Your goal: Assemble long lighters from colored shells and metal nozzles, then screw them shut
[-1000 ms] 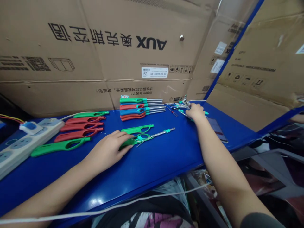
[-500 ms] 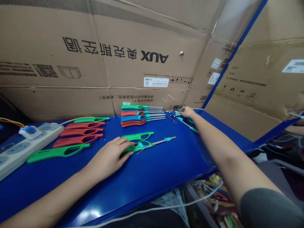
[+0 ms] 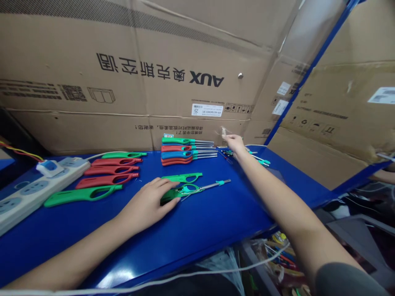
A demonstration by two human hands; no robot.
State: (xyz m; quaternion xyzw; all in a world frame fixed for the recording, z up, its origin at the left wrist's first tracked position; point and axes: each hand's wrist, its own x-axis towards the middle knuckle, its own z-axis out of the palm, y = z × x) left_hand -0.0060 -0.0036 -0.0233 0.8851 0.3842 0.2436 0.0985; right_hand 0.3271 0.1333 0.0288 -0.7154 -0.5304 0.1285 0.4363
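Observation:
On the blue table, my left hand [image 3: 151, 201] closes round the handle of a green lighter [image 3: 188, 189] whose inner parts show and whose metal tube points right. A green shell half [image 3: 185, 177] lies just behind it. At the back, my right hand [image 3: 235, 144] pinches a small whitish piece [image 3: 224, 131], blurred, in front of the cardboard. Below and right of that hand lie loose metal tubes with teal parts [image 3: 262, 160]. A stack of lighters [image 3: 176, 155] in green, red, blue and orange sits left of my right hand.
Red and green handle shells [image 3: 108, 179] lie in a column at the left, beside a white power strip [image 3: 40, 189]. Cardboard walls [image 3: 173, 94] stand behind and right. Below the table's front edge is a bin of mixed items [image 3: 284, 255], with a white cable crossing.
My right hand has lifted from the loose parts and moved left, now with the small whitish piece in its fingers. My left hand stays on the green lighter; the view has shifted slightly.

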